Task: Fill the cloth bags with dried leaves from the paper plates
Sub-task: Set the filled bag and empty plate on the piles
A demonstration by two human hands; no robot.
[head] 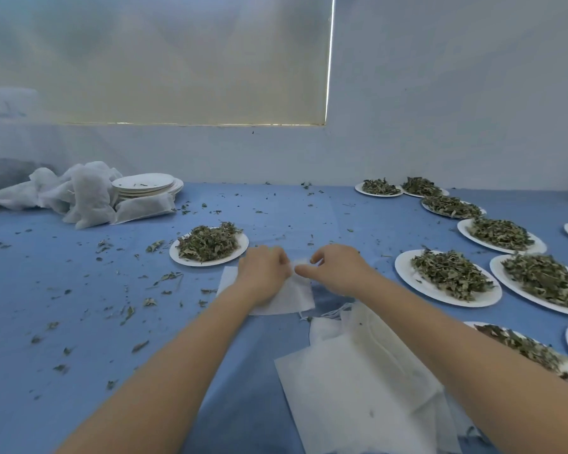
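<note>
Because the cloth bag (286,294) is thin and limp, I am pinching its top hem with my left hand (264,268) and right hand (336,265) to spread the mouth

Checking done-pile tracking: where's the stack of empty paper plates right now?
In the head view, the stack of empty plates sits at the far left of the blue table, near the wall, right beside the heap of filled cloth bags.

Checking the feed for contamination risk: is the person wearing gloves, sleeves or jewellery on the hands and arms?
No. Left hand and right hand are bare, with no gloves, rings or watch visible. Both forearms are uncovered up to the frame edge, so no sleeves show.
</note>
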